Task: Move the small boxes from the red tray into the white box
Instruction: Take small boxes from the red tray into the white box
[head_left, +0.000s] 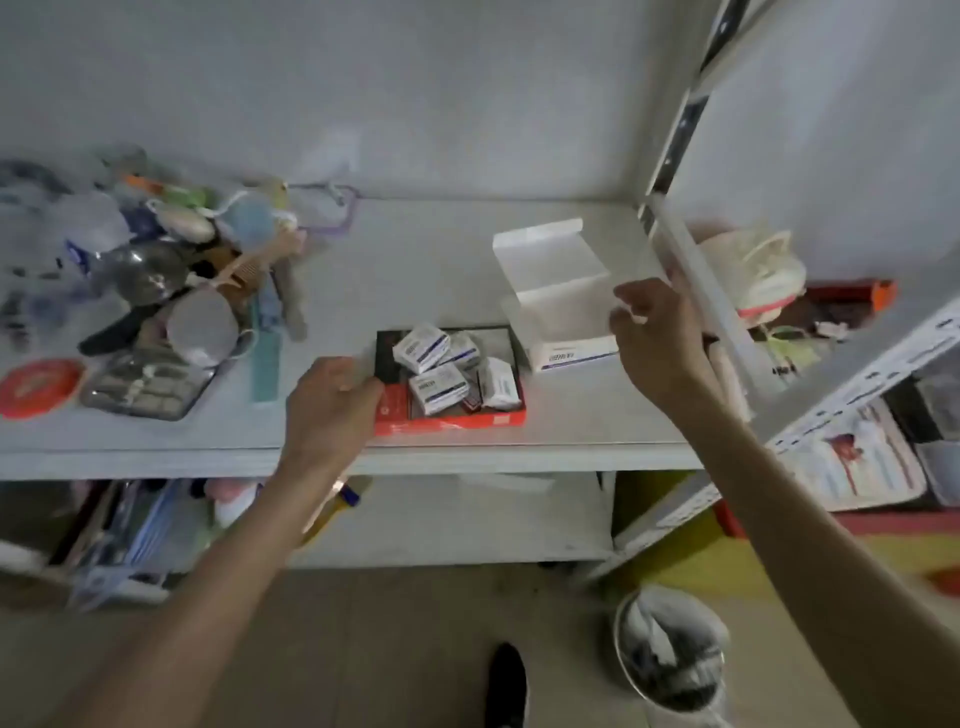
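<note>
A red tray (447, 422) sits at the front edge of the white shelf (415, 260). Several small white boxes with blue print (439, 387) lie piled inside it. Just to its right stands the white box (558, 306), its lid flipped up and its inside bare. My left hand (332, 400) rests against the tray's left rim, fingers curled on it. My right hand (657, 338) hovers at the white box's right side with fingers apart and nothing in them.
A heap of combs, cups and a clear case (145, 384) fills the shelf's left part, with an orange lid (39, 387) at the far left. A metal shelf upright (685, 270) rises right of the white box. A bin (670, 654) stands on the floor below.
</note>
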